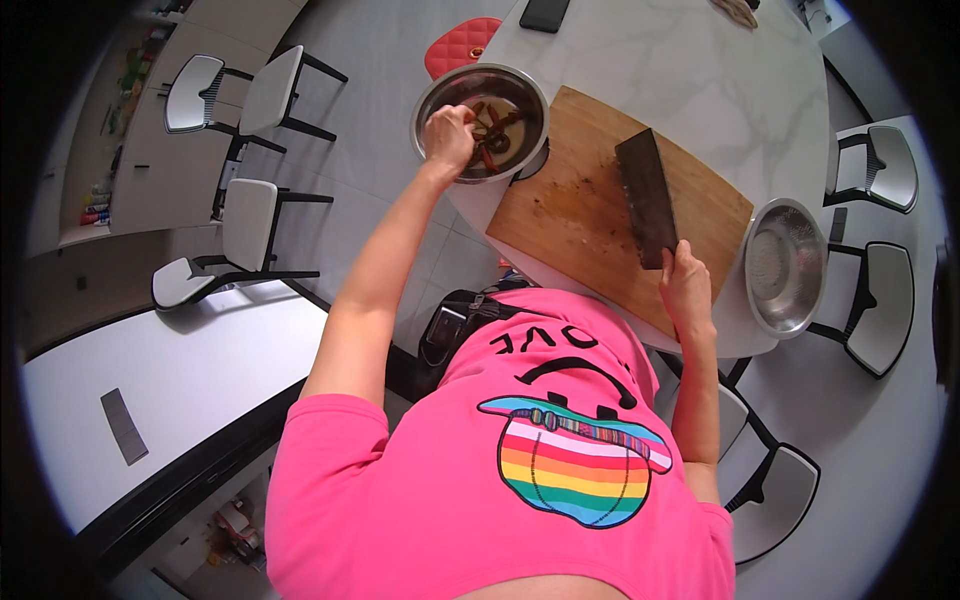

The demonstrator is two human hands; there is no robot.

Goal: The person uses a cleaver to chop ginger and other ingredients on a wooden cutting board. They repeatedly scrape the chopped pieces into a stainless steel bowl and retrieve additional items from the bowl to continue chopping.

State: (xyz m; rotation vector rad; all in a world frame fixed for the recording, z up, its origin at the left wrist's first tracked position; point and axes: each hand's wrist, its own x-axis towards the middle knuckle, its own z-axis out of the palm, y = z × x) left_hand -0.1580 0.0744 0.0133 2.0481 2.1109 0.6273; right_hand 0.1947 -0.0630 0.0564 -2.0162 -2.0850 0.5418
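Note:
My left hand reaches over the near side of a stainless steel bowl, its fingertips bent down inside. Dark red dried chilies lie in brownish liquid there, right beside the fingertips. Whether the fingers pinch a chili is hidden. My right hand grips a Chinese cleaver, whose handle is covered by the fingers. The broad dark blade extends away from me over a wooden cutting board. Reddish-brown wet stains and small bits mark the board left of the blade.
An empty perforated metal colander stands at the right edge of the white marble-patterned table. At the far side lies a black phone. A red quilted bag shows behind the bowl. White chairs stand left and right.

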